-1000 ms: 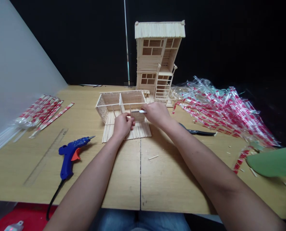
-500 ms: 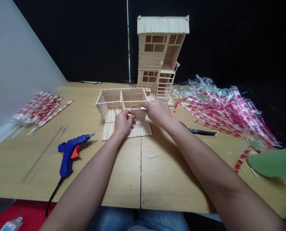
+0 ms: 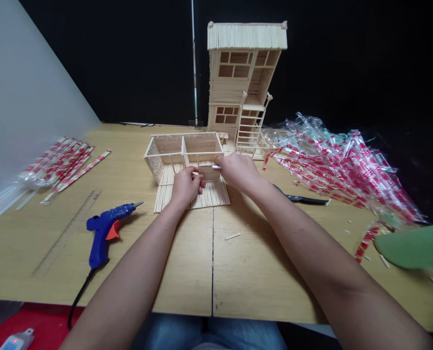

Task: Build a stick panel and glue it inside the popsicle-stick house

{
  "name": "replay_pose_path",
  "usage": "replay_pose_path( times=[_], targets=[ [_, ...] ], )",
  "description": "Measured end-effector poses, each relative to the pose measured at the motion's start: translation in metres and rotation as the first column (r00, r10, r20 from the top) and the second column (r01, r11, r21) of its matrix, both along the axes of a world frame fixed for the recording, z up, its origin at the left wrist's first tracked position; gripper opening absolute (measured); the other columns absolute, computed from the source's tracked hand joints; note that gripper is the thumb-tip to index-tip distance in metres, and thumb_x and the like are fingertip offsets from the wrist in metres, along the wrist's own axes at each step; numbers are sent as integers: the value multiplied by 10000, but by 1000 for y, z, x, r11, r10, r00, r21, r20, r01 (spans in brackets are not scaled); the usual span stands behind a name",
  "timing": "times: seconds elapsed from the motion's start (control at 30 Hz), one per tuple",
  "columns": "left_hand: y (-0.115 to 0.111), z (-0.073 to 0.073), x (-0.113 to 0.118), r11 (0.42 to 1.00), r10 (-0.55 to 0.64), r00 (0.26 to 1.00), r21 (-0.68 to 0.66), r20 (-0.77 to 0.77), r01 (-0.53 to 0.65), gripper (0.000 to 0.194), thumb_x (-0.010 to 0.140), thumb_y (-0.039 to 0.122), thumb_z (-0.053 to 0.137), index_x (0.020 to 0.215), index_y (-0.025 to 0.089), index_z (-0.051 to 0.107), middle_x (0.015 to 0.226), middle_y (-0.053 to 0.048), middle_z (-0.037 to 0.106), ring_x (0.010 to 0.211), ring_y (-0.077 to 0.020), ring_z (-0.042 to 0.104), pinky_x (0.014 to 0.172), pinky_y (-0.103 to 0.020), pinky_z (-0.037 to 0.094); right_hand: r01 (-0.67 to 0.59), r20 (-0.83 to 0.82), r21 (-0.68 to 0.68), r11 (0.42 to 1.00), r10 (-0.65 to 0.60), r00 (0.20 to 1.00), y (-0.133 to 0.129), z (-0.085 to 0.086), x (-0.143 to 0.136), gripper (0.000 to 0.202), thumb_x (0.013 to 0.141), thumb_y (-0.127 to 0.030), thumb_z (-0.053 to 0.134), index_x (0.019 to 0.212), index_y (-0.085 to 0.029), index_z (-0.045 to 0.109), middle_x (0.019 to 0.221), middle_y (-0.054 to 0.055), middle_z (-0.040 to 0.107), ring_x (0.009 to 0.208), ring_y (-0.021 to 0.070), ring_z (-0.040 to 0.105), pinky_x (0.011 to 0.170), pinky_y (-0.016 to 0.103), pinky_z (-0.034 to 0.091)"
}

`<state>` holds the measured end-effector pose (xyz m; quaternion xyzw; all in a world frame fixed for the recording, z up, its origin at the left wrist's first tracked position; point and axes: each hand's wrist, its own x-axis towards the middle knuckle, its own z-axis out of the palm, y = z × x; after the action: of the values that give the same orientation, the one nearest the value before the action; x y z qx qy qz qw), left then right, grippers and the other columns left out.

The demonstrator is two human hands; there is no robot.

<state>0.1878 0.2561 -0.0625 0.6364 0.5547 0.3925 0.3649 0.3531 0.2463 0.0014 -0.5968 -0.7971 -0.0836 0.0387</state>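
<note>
Within the closed fingers of the right hand [image 3: 240,171] lies a thin, white-ended tool [image 3: 216,167], pointing lengthwise left toward the left hand [image 3: 185,187]; its fingers curl, on what I cannot tell. Beneath and beyond, the low stick house [image 3: 202,144] sits crosswise on the desk [image 3: 187,272]; the right hand is by its right end.
</note>
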Motion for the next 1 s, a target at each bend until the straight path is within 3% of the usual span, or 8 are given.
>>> replay_pose_path(
  times=[0.27,0.57,0.73,1.0],
  targets=[
    [-1,0,0,1000,10,999,20,-44,-9,101,877,161,568,913,132,658,621,-11,692,429,-106,605,436,-187,446,-11,-30,-75,997,8,1000,3,2,1,333,1011,-357,446,1086,-166,708,1022,174,735,960,294,693,780,349,465],
    [-2,-1,-1,999,12,998,48,-59,-10,113,870,176,568,900,135,669,622,-11,696,435,-105,608,450,-186,454,-5,-37,-51,999,3,999,3,0,1,308,995,-347,475,1060,-167,716,990,169,740,940,306,705,756,346,484],
    [-3,-5,-2,998,37,998,47,57,-40,179,865,205,584,996,135,683,617,-2,688,423,-103,592,427,-186,459,-4,-41,-62,998,2,999,3,0,-1,323,1003,-345,459,1063,-152,711,984,181,739,941,306,707,768,350,491],
    [-3,-7,0,995,76,987,46,139,-83,180,866,219,583,957,110,694,606,-10,679,395,-95,566,385,-179,446,2,-51,-59,998,-5,999,2,-1,-1,310,1005,-340,462,1058,-156,706,974,180,737,926,299,707,757,360,502]
  ],
)
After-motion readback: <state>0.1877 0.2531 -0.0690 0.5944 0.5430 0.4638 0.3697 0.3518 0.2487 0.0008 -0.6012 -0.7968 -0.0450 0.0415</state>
